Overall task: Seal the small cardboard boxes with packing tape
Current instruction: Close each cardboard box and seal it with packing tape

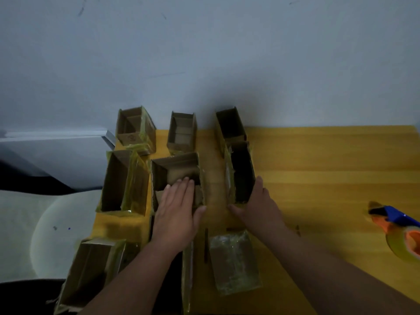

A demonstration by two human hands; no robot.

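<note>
Nearest the camera, a taped-over box (234, 262) lies flat between the two forearms, apparently already sealed and set aside within easy reach. Beyond it, the left hand (176, 214) lies flat with fingers straight and together over the open middle box (177, 178), palm down on its near flap; it presses rather than grips, probably to fold that flap shut for taping. Just to the right, the right hand (256, 208) cups the near corner of a dark open box (241, 173), thumb at its near end and fingers along its outer side, a loose hold that steadies or shifts it. Off right, well apart, a blue and orange tape dispenser (400, 233) rests unused on the yellow table (329, 167). Farther back, three more open boxes (181, 133) wait in a row by the wall.
</note>
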